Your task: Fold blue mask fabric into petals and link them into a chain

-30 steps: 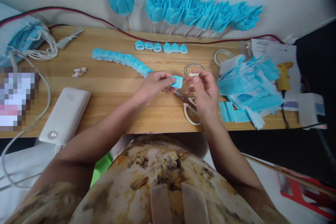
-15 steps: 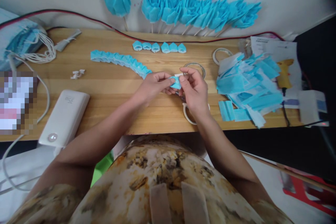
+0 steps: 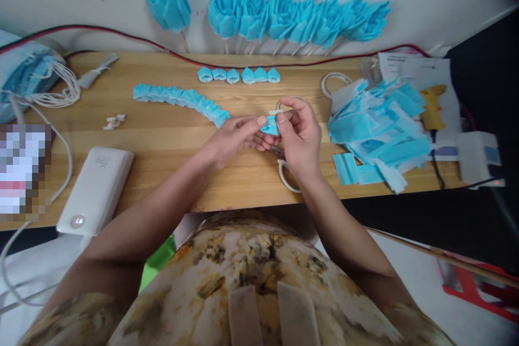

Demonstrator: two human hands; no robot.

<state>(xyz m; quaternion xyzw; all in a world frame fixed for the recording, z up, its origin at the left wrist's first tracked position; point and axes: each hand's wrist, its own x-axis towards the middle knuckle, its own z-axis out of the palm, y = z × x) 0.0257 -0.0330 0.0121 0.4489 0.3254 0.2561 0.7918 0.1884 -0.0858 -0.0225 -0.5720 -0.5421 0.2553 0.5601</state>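
Between my two hands is a small folded piece of blue fabric [image 3: 270, 125]. My left hand [image 3: 237, 138] pinches its left side between thumb and fingers. On its right edge, the thumb and fingers of my right hand [image 3: 299, 132] are closed, and a narrow white strip [image 3: 275, 112] shows just above the fabric. Scissors [image 3: 284, 173] lie under my right hand, partly hidden by it. A curved row of folded blue pieces [image 3: 182, 98] runs up to my left hand. Farther back sit several folded blue petals [image 3: 219, 74] in a line.
Blue fabric flowers on sticks [image 3: 279, 13] lean along the wall. To the right are a heap of blue cut strips [image 3: 377, 124], a tape roll [image 3: 334, 84] and a yellow glue gun [image 3: 433, 108]. A white power bank [image 3: 97, 189] and white scraps [image 3: 114, 121] lie left.
Both hands still hold the blue piece, with only slight finger shifts. The fabric looks tilted a little differently. The whole view has shifted slightly.
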